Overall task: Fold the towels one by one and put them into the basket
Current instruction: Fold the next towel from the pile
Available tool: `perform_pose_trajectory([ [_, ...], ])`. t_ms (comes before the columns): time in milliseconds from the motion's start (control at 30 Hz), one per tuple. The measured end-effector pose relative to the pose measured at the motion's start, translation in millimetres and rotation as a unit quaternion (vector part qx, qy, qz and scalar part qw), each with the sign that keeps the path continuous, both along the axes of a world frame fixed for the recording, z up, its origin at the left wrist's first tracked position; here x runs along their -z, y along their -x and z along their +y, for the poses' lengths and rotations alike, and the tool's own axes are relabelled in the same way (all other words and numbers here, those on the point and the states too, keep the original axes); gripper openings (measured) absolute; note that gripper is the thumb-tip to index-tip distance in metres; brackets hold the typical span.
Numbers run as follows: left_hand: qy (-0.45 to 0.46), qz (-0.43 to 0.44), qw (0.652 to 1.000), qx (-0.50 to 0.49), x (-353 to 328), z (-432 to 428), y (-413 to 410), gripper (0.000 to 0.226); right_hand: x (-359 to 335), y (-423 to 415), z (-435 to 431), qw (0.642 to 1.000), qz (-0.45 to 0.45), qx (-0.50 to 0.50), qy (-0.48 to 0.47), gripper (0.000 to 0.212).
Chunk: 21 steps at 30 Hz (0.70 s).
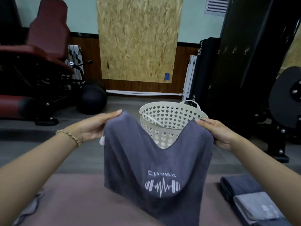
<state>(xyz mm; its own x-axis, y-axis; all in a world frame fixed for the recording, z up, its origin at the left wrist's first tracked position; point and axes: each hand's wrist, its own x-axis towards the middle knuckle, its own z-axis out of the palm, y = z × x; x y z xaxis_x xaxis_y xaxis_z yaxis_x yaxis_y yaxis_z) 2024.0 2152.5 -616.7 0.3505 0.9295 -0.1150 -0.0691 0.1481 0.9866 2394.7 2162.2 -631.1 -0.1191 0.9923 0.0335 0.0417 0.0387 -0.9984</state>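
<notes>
Evidently for squaring up a fold, the left hand (96, 126) and right hand (218, 132) each hold 1 top corner of the grey towel (146, 160), fingers pinching the cloth. It hangs over the near bench (73, 193), its top edge sagging and its white dumbbell logo low. The basket (171, 115) stands just beyond.

Bare forearms enter from the lower corners; at centre left, a bracelet (70, 136) of small pale and gold-toned beads circles the wrist of the left hand (94, 126).
</notes>
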Motion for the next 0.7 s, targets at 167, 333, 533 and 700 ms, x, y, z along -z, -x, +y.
perform_pose_trajectory([
  [167,0.074,0.016,0.993,-0.086,61.7,7.8,17.7,0.028,53.4,-7.1,12.1,0.995,-0.077,0.054,0.04,0.009],
  [333,0.052,0.228,0.936,-0.265,181.4,9.3,37.9,0.013,155.6,-19.1,16.8,0.964,-0.24,0.105,0.047,0.007],
  [533,0.084,0.157,0.923,-0.341,252.3,32.8,15.7,0.019,232.9,-14.4,36.1,0.927,-0.338,0.149,0.067,0.021],
  [700,0.037,0.133,0.918,-0.371,274.8,68.9,6.4,0.017,252.2,-7.2,65.4,0.957,-0.163,0.193,0.141,0.018],
])
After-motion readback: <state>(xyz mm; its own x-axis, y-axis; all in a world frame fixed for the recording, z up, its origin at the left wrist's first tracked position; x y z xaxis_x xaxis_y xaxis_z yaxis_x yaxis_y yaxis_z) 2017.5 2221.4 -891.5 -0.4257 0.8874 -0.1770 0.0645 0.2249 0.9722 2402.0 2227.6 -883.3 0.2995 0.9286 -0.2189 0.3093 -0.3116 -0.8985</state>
